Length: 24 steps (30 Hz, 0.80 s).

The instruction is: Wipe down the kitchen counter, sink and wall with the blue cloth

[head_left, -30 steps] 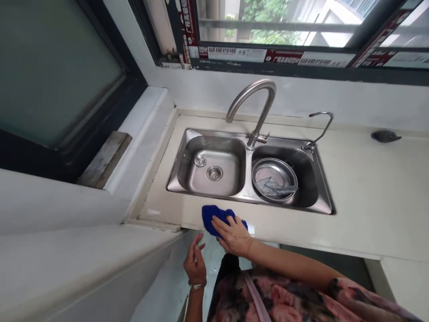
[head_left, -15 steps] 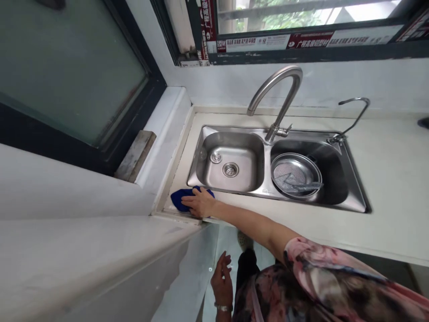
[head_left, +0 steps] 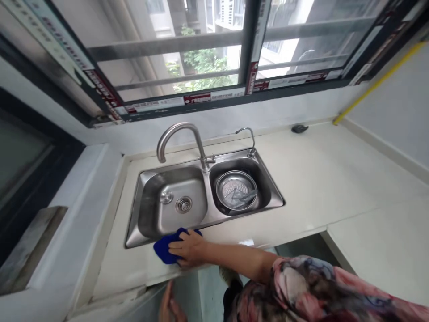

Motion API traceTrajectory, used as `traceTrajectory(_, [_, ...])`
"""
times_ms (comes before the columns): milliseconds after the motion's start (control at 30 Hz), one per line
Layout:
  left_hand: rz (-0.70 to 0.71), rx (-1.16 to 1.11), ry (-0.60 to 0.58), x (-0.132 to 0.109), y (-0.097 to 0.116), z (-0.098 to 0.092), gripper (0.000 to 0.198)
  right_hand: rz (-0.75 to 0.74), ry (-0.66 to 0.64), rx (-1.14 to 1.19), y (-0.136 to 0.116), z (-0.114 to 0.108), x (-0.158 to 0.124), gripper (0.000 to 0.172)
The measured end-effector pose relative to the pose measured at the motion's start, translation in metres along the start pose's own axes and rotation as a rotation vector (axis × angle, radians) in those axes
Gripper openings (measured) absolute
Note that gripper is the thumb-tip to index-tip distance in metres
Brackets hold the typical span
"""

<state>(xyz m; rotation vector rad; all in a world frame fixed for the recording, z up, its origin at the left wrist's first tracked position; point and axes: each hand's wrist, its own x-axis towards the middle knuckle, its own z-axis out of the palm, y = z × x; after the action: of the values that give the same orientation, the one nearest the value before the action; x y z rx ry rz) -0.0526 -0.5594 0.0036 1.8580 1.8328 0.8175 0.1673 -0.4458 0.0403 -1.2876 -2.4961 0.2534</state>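
Observation:
My right hand [head_left: 190, 247] lies over a blue cloth [head_left: 164, 249], fingers pressing it onto the pale countertop. The cloth sits on the front strip of the counter, just before the left basin of the steel double sink [head_left: 182, 181], touching or very near its rim. Below the counter's front edge, my left hand [head_left: 170, 306] shows only in part, fingers stretched and with nothing visible in them. A round metal pan with holes [head_left: 234, 185] rests in the right basin, a crumpled clear plastic piece [head_left: 243, 197] in it. The left basin holds a drain [head_left: 183, 204] and a small strainer plug [head_left: 166, 197].
A tall curved faucet [head_left: 179, 127] and a thin spout [head_left: 248, 130] rise behind the sink. A small dark object [head_left: 299, 129] lies at the back right, near a yellow pipe [head_left: 378, 85]. A block [head_left: 31, 246] sits on the left ledge. Windows [head_left: 174, 58] stand behind.
My right hand has slid the blue cloth rightward along the counter's front strip, away from the left corner. The view has turned right and up. My left hand now shows less.

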Motion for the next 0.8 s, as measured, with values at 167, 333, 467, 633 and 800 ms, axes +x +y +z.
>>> traceTrajectory(167, [0.289, 0.136, 0.037, 0.090, 0.068, 0.025, 0.071, 0.084, 0.061, -0.031, 0.062, -0.034, -0.112, 0.056])
traceTrajectory(333, [0.004, 0.346, 0.024, 0.134, 0.091, 0.056, 0.083, 0.315, 0.174, -0.068, 0.112, -0.074, -0.240, 0.055])
traceTrajectory(467, [-0.106, 0.385, -0.005, 0.130, 0.093, 0.061, 0.083, 0.561, 0.298, -0.178, 0.145, -0.110, -0.349, 0.047])
traceTrajectory(633, [-0.127, 0.391, -0.023, 0.129, 0.088, 0.063, 0.084, 0.945, 0.318, -0.381, 0.175, -0.143, -0.460, 0.044])
traceTrajectory(800, [-0.108, 0.405, 0.014, 0.118, 0.095, 0.070, 0.077, 1.124, 0.359, -0.587, 0.169, -0.144, -0.484, 0.048])
